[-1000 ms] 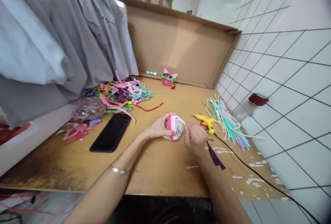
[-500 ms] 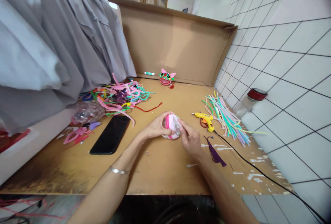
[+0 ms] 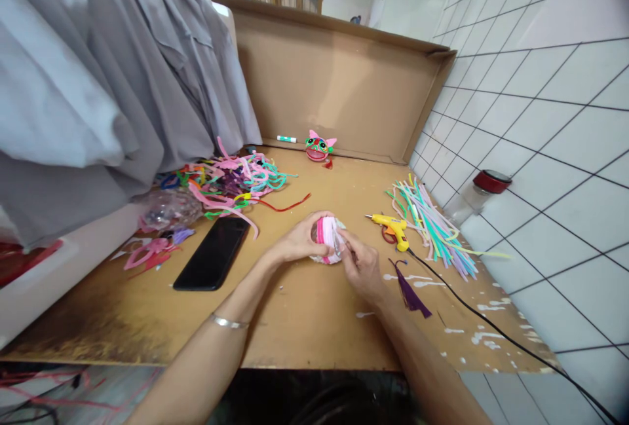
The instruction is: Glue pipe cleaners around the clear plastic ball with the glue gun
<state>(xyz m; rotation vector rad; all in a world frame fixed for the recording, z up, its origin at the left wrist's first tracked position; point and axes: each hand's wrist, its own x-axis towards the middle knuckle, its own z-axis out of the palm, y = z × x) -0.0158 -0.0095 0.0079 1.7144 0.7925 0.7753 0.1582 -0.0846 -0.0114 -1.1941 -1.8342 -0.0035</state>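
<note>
A small rounded clear-plastic piece [image 3: 337, 245] is banded with fuzzy pipe cleaners in deep pink, pale pink and white. My left hand [image 3: 301, 239] curls around its left side, thumb in front and fingers behind, closed on it. At the right side, my right hand [image 3: 361, 261] is closed in a pinch against the white pipe cleaner [image 3: 335, 232]; its fingertips partly hide the strand's end. Right of my hands lies a yellow hot glue gun [image 3: 392, 225], nozzle pointing left. A purple tassel [image 3: 410, 291] rests on the table below it.
A black phone [image 3: 212, 255] lies left of my arms, near a heap of pipe cleaners [image 3: 246, 176]. More pipe cleaners [image 3: 437, 228] and a red-lidded jar [image 3: 479, 196] are at right. A finished animal-face figure [image 3: 318, 148] and a glue stick [image 3: 286, 139] stand by the cardboard back [image 3: 334, 78].
The white band now covers more of the clear plastic between my hands. My right fingertips have shifted slightly along it. The whole view has moved a little.
</note>
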